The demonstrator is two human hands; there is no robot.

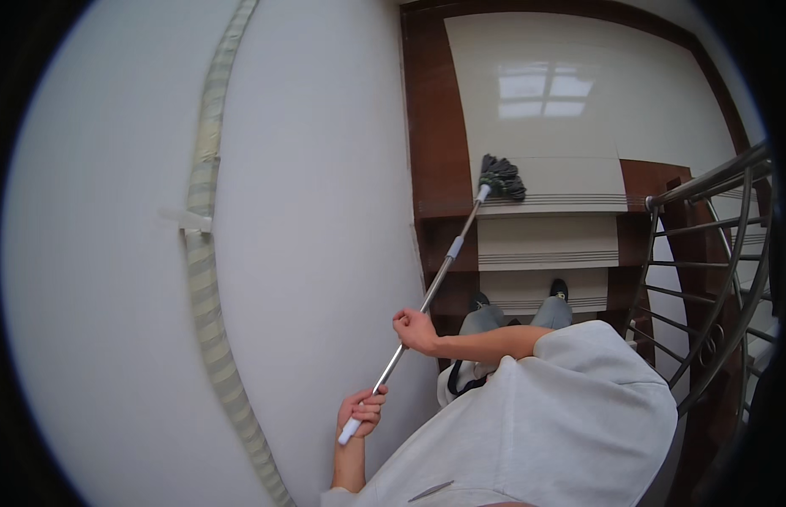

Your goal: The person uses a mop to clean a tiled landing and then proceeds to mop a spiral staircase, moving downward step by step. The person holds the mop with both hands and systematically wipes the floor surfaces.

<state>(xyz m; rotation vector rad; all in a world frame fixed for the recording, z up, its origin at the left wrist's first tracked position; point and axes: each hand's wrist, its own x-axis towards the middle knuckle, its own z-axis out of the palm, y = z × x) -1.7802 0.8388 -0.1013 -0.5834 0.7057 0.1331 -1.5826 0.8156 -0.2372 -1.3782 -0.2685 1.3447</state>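
Observation:
A mop with a long metal pole [438, 279] slants from the lower left up to the steps ahead of me. My left hand [361, 412] is wrapped around the white grip [350, 429] at the pole's end. Farther along, my right hand [415, 331] closes around the metal pole, close to the white wall. The dark grey mop head [502, 176] lies on the pale edge of the tiled landing [558, 174], touching its grooved strip. A pale plastic collar [455, 247] sits partway down the pole.
Below the landing, pale treads [548, 244] with red-brown borders lead down to my dark shoes [559, 289]. A metal stair railing [703, 260] curves along the right. On the white wall [317, 222] at left runs a pipe in striped wrapping [206, 272], with a white bracket [193, 220].

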